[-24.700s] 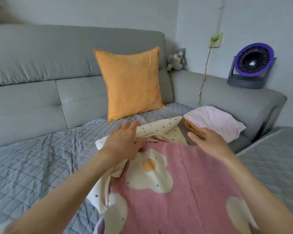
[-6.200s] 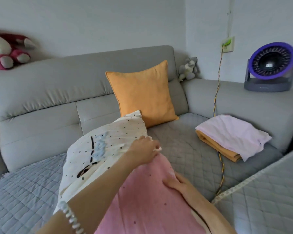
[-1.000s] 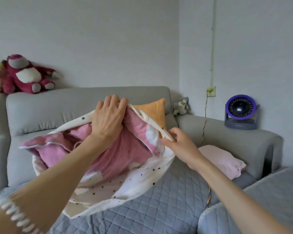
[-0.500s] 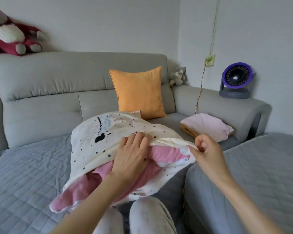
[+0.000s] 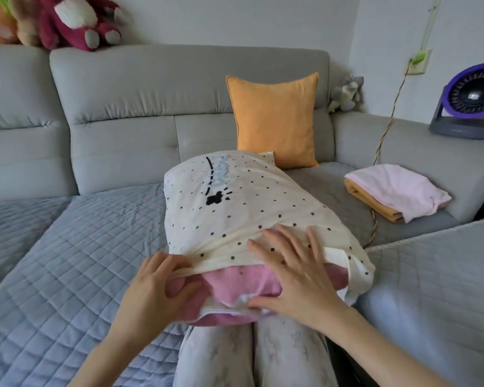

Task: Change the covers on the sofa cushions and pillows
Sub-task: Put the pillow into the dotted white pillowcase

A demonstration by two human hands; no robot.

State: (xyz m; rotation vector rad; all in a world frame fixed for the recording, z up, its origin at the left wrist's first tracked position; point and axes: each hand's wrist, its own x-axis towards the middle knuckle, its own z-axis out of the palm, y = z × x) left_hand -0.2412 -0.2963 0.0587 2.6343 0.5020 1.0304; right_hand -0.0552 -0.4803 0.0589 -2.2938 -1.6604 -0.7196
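Note:
A pink pillow (image 5: 241, 286) lies across my knees, mostly inside a cream cover with black dots (image 5: 235, 208). Only its near pink end shows at the cover's open mouth. My left hand (image 5: 154, 286) grips the cover's near left edge, thumb pressed into the pink pillow. My right hand (image 5: 294, 275) lies flat with fingers spread over the cover's edge and the pink end. An orange cushion (image 5: 274, 118) leans upright against the sofa back behind the pillow.
Folded pink and orange covers (image 5: 394, 191) lie on the seat at the right. A cable (image 5: 386, 127) runs from a wall socket down past them. A purple fan (image 5: 470, 104) stands on the sofa arm. Plush toys (image 5: 67, 20) sit on the sofa back; a grey quilted mat (image 5: 67, 247) covers the seat.
My left hand moved from the middle of the opening to the cover's left edge. My right hand let go of the right edge, opened, and now lies flat on the pillow.

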